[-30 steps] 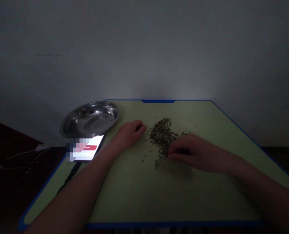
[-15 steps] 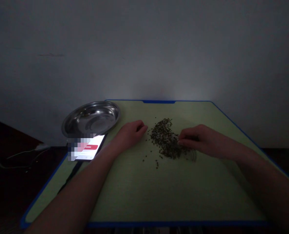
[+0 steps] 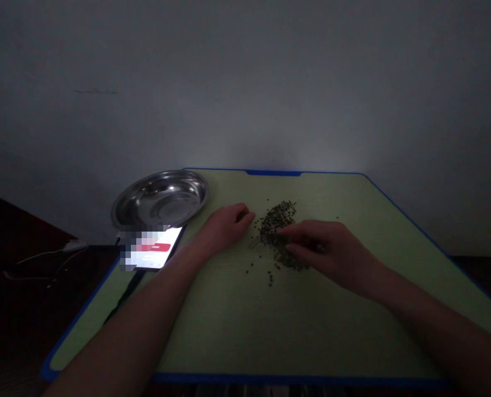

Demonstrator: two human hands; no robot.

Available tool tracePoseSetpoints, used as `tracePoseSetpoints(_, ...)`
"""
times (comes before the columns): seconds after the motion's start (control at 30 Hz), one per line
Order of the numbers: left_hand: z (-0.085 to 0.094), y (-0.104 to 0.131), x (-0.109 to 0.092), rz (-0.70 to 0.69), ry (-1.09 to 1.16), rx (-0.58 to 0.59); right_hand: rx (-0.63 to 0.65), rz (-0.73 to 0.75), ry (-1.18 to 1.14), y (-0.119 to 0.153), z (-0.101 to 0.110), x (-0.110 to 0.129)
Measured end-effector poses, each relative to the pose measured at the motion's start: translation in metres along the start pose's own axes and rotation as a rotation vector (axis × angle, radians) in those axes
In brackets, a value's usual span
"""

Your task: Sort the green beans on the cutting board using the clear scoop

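Observation:
A loose pile of small dark seed-like grains (image 3: 276,216) lies on the pale green tabletop (image 3: 237,325), with a few strays in front of it. Just left of the pile rests my left hand (image 3: 228,226), fingers curled in and thumb against them; what sits inside the curl is too dark to make out. My right hand (image 3: 318,242) reaches over the pile's right side, thumb and forefinger apart at the grains, with nothing visible held between them. It covers part of the pile.
A shiny steel basin (image 3: 166,201) stands at the table's back left. In front of it lies a phone (image 3: 156,253) with a lit screen, beside my left forearm. A blue rim edges the table, a grey wall rises behind, and white cables (image 3: 42,253) lie at far left.
My right hand has moved left across the pile, and its thumb and forefinger have parted. My left hand keeps its place beside the grains. The whole view has shifted slightly.

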State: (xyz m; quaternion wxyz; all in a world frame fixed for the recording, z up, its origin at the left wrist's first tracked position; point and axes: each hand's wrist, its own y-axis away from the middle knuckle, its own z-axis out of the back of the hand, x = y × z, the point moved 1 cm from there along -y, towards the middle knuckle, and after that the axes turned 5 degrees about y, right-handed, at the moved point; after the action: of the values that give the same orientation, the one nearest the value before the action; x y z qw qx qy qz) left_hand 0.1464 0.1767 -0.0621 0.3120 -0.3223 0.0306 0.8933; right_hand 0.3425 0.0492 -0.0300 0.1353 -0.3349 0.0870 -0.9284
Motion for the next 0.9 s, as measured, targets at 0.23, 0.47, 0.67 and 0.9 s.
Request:
tracePoseSetpoints(0.23,0.0,-0.001,-0.001,-0.011,-0.001,-0.001,-0.069,0.04,0.133,0.001,-0.02,0.003)
tracePoseSetpoints(0.47,0.001,0.001,-0.003,0.002,0.004,0.005,-0.044,0.045,0.154,-0.001,-0.024,0.0)
tracePoseSetpoints(0.67,0.001,0.001,-0.003,0.007,0.0,0.009,-0.061,0.057,0.171,0.0,-0.024,-0.001)
tracePoseSetpoints(0.9,0.0,0.0,-0.002,-0.009,-0.007,-0.003,-0.017,0.083,0.144,0.0,-0.025,-0.002)
